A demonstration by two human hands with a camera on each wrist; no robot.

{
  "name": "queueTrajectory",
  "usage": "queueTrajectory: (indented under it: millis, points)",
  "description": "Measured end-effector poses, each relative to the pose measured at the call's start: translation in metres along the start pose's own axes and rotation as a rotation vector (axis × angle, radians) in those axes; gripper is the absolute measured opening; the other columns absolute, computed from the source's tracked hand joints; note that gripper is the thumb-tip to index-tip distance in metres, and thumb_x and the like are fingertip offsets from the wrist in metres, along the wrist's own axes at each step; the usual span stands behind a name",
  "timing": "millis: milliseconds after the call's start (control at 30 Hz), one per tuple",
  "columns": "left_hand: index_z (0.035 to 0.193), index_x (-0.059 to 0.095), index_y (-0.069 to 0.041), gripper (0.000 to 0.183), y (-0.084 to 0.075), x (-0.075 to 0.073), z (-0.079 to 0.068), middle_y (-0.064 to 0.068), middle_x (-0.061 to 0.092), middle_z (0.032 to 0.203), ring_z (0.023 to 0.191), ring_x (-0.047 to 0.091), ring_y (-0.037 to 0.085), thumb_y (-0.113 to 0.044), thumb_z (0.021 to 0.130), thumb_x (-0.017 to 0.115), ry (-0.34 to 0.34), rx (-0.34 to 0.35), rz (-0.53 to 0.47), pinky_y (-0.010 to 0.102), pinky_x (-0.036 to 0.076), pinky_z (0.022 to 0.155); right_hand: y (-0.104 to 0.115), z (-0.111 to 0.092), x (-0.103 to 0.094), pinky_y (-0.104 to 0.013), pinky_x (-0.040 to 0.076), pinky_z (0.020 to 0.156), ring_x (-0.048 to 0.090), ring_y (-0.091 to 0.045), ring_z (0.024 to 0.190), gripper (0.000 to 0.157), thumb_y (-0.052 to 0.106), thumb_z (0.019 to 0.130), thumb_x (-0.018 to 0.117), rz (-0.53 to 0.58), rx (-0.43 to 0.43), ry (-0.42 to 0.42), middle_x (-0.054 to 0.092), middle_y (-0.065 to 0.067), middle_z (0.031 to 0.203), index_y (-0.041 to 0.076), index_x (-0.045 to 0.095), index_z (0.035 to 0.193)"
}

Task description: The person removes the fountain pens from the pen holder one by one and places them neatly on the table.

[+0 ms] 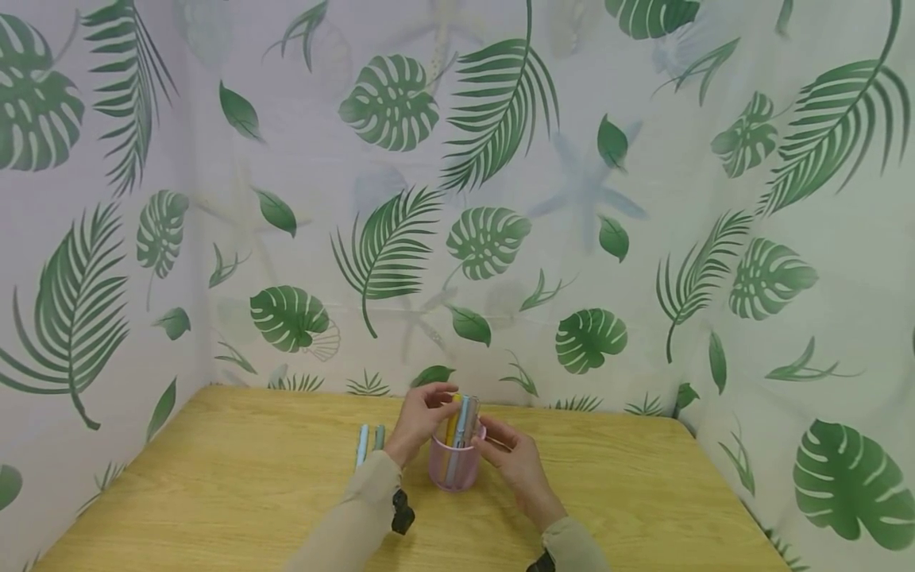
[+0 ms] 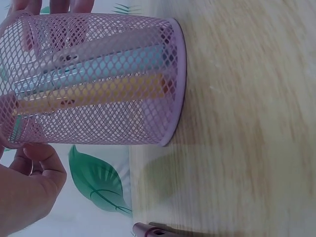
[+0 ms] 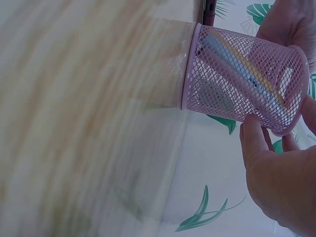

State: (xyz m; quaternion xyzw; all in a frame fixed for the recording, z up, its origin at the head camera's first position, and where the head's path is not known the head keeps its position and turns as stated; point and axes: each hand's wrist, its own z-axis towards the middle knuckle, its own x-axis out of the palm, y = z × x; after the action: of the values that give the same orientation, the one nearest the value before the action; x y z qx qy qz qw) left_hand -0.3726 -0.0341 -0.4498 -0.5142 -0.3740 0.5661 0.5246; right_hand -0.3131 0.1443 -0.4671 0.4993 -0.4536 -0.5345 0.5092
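A pink mesh pen holder (image 1: 453, 469) stands upright on the wooden table. Inside lean a yellow pen (image 1: 452, 430), a light blue pen (image 1: 461, 421) and a grey pen (image 1: 471, 419), their tops above the rim. My left hand (image 1: 422, 417) reaches over from the left, thumb and forefinger at the yellow pen's top in a pinch. On the opposite side my right hand (image 1: 520, 469) holds the holder near its rim; fingers (image 3: 254, 136) lie against the mesh in the right wrist view. The pens show through the mesh in both wrist views.
Left of the holder, a light blue pen (image 1: 362, 445) and a green pen (image 1: 379, 438) lie side by side on the table (image 1: 250, 477), partly covered by the left forearm. A leaf-patterned cloth (image 1: 500, 318) hangs behind the table and along both sides.
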Motion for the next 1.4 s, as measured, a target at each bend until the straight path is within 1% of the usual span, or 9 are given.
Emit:
queueTrajectory:
  millis: [100, 267, 467, 567, 700, 833, 1000, 1233, 1400]
  points:
    - [0.119, 0.069, -0.013, 0.026, 0.0002, 0.0001, -0.0006, 0.011, 0.066, 0.117, 0.104, 0.060, 0.022, -0.017, 0.093, 0.068, -0.001, 0.003, 0.004, 0.038, 0.052, 0.091, 0.0006, -0.0008, -0.0003, -0.038, 0.052, 0.099, 0.057, -0.035, 0.125, 0.048, 0.016, 0.092, 0.069, -0.002, -0.003, 0.005, 0.055, -0.020, 0.140, 0.001, 0.056, 0.136]
    - [0.117, 0.069, -0.013, 0.026, 0.0021, 0.0002, -0.0009, 0.008, 0.066, 0.111, 0.100, 0.060, 0.019, -0.016, 0.092, 0.069, -0.014, 0.012, -0.001, 0.034, 0.052, 0.088, 0.0005, -0.0016, -0.0008, -0.039, 0.051, 0.099, 0.055, -0.036, 0.126, 0.049, 0.017, 0.093, 0.069, -0.011, 0.001, 0.011, 0.053, -0.021, 0.141, 0.002, 0.055, 0.137]
    - [0.115, 0.070, -0.012, 0.026, 0.0055, -0.0001, 0.0006, 0.008, 0.066, 0.105, 0.094, 0.059, 0.016, -0.015, 0.089, 0.072, -0.032, 0.028, -0.006, 0.031, 0.052, 0.086, -0.0013, 0.0002, -0.0011, -0.038, 0.051, 0.099, 0.055, -0.035, 0.127, 0.049, 0.018, 0.093, 0.069, -0.008, 0.006, 0.015, 0.053, -0.020, 0.142, 0.003, 0.055, 0.137]
    - [0.114, 0.070, -0.012, 0.026, 0.0062, -0.0006, 0.0007, 0.012, 0.066, 0.109, 0.095, 0.060, 0.018, -0.016, 0.089, 0.072, -0.032, 0.031, -0.011, 0.032, 0.052, 0.086, -0.0014, 0.0003, -0.0012, -0.038, 0.051, 0.100, 0.054, -0.036, 0.127, 0.049, 0.018, 0.093, 0.068, -0.007, 0.008, 0.016, 0.052, -0.020, 0.142, 0.002, 0.054, 0.138]
    - [0.115, 0.070, -0.011, 0.028, 0.0079, -0.0013, 0.0008, 0.012, 0.066, 0.118, 0.102, 0.062, 0.020, -0.018, 0.089, 0.073, -0.034, 0.025, -0.012, 0.036, 0.053, 0.089, -0.0012, 0.0002, -0.0012, -0.038, 0.051, 0.100, 0.054, -0.037, 0.127, 0.049, 0.017, 0.093, 0.068, -0.009, 0.007, 0.013, 0.052, -0.021, 0.142, 0.002, 0.054, 0.138]
    - [0.114, 0.069, -0.012, 0.028, 0.0087, -0.0022, 0.0002, 0.012, 0.069, 0.116, 0.103, 0.064, 0.021, -0.019, 0.088, 0.075, -0.049, 0.026, -0.021, 0.038, 0.053, 0.092, -0.0006, 0.0000, -0.0010, -0.039, 0.051, 0.100, 0.055, -0.037, 0.127, 0.050, 0.017, 0.093, 0.069, -0.012, 0.002, 0.011, 0.053, -0.022, 0.141, 0.001, 0.054, 0.137]
    - [0.113, 0.069, -0.014, 0.028, 0.0091, -0.0037, -0.0020, 0.014, 0.069, 0.114, 0.101, 0.064, 0.022, -0.020, 0.087, 0.075, -0.056, 0.040, -0.026, 0.039, 0.054, 0.089, 0.0012, -0.0013, -0.0001, -0.041, 0.051, 0.100, 0.055, -0.038, 0.126, 0.049, 0.017, 0.093, 0.068, -0.028, 0.001, 0.018, 0.054, -0.022, 0.140, 0.001, 0.054, 0.138]
    - [0.117, 0.071, -0.012, 0.028, 0.0092, -0.0067, -0.0042, 0.012, 0.067, 0.122, 0.112, 0.063, 0.028, -0.020, 0.090, 0.072, -0.030, 0.081, -0.024, 0.042, 0.053, 0.094, 0.0016, -0.0003, 0.0002, -0.040, 0.051, 0.100, 0.054, -0.037, 0.127, 0.048, 0.017, 0.093, 0.068, -0.026, 0.006, 0.018, 0.053, -0.021, 0.142, 0.002, 0.054, 0.138]
    - [0.122, 0.069, -0.014, 0.030, 0.0096, -0.0096, -0.0084, 0.014, 0.068, 0.121, 0.112, 0.062, 0.029, -0.017, 0.092, 0.069, 0.012, 0.110, 0.015, 0.047, 0.051, 0.096, -0.0002, 0.0011, -0.0010, -0.040, 0.051, 0.100, 0.056, -0.037, 0.126, 0.049, 0.019, 0.092, 0.070, -0.038, 0.013, 0.007, 0.055, -0.020, 0.140, 0.004, 0.056, 0.136]
